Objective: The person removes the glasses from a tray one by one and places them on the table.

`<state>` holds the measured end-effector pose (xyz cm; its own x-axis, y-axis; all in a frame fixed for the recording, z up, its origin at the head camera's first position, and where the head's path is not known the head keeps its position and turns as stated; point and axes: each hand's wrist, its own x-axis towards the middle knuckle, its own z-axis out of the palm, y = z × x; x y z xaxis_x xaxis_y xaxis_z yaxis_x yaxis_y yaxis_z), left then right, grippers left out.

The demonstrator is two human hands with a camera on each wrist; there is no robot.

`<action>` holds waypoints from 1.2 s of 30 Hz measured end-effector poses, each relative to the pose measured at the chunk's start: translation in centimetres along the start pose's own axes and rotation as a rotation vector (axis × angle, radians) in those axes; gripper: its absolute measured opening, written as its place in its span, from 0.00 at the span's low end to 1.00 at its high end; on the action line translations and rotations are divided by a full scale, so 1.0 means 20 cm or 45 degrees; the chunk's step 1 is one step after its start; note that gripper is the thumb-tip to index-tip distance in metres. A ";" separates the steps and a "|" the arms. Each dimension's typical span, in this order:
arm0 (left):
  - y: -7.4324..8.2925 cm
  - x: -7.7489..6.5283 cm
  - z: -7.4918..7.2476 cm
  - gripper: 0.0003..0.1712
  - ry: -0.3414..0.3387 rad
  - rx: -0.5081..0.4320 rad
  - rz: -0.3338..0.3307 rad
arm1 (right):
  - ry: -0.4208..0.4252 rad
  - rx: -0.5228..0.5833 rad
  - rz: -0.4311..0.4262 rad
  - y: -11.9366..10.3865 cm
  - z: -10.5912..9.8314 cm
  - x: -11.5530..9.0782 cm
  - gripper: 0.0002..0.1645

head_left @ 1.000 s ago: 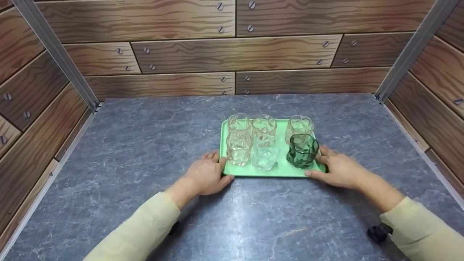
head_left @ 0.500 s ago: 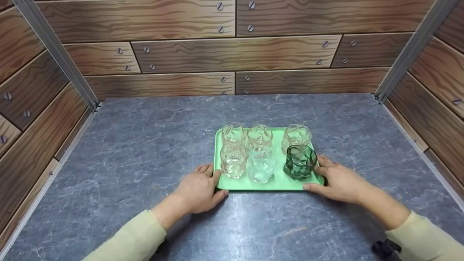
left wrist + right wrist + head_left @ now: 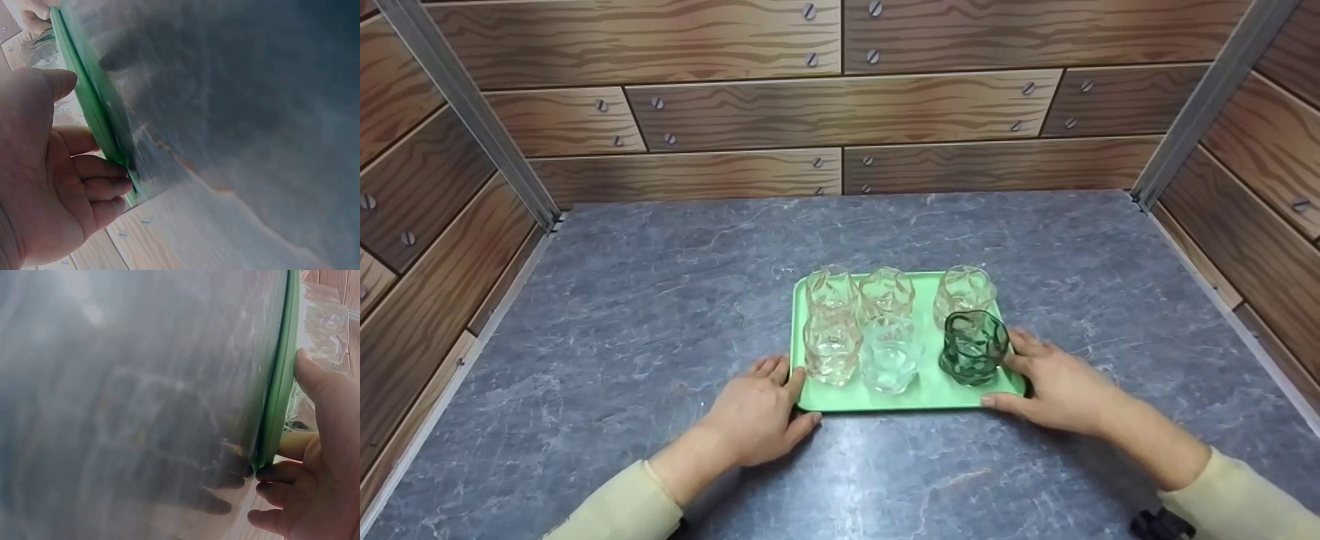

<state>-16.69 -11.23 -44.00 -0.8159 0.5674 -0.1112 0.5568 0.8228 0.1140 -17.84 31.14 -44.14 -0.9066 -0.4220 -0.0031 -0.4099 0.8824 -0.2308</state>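
Hands (image 3: 750, 420) gripping green tray (image 3: 931, 395), dark glass (image 3: 975, 349) on it beside right hand (image 3: 1065, 391), five clear glasses (image 3: 832, 358) alongside

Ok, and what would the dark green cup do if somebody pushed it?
The dark green cup would probably slide before tipping, since it looks squat and stands upright. Its shiny, see-through sides look like glass, so it could break if dropped.
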 end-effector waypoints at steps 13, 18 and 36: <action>0.00 -0.03 0.00 0.44 0.014 -0.034 0.019 | -0.010 0.057 -0.057 0.04 0.00 0.00 0.59; -0.04 -0.04 0.00 0.41 0.058 -0.054 0.070 | -0.027 0.082 -0.072 0.05 -0.01 0.01 0.59; -0.09 0.09 -0.12 0.42 0.765 -0.396 0.059 | -0.042 0.085 -0.058 0.05 -0.02 0.02 0.60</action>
<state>-19.46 -11.80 -42.02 -0.7874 0.4123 0.4583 0.5958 0.6997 0.3942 -18.56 31.89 -43.94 -0.8828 -0.4692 -0.0228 -0.4424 0.8466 -0.2959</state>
